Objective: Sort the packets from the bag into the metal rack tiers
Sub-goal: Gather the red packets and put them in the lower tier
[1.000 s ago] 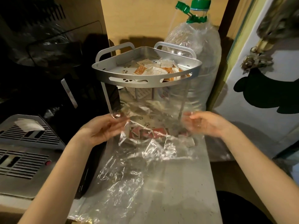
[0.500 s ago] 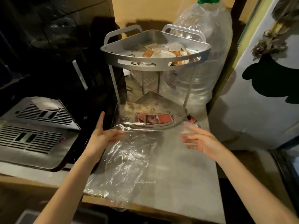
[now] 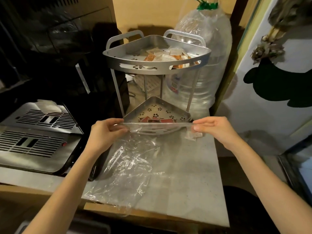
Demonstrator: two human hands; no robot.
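A two-tier metal corner rack [image 3: 157, 65] stands on the grey counter. Its top tier holds white and orange packets [image 3: 166, 55]; its bottom tier holds red packets [image 3: 157, 119]. My left hand [image 3: 105, 135] and my right hand [image 3: 217, 129] each pinch one end of a clear plastic bag [image 3: 128, 168], stretching its top edge taut just in front of the bottom tier. The bag looks empty and drapes down over the counter to its front edge. One white packet [image 3: 191, 136] lies on the counter under my right hand.
A large clear water bottle [image 3: 200, 78] stands right behind the rack. A black and silver appliance with vents [image 3: 36, 139] fills the left side. A white door [image 3: 273, 85] is at the right. The grey counter [image 3: 185, 174] ends near the bottom.
Both hands have moved apart to the bag's upper corners and pulled its edge tight. My right hand, open half a second ago, now pinches the bag. The view has tilted down.
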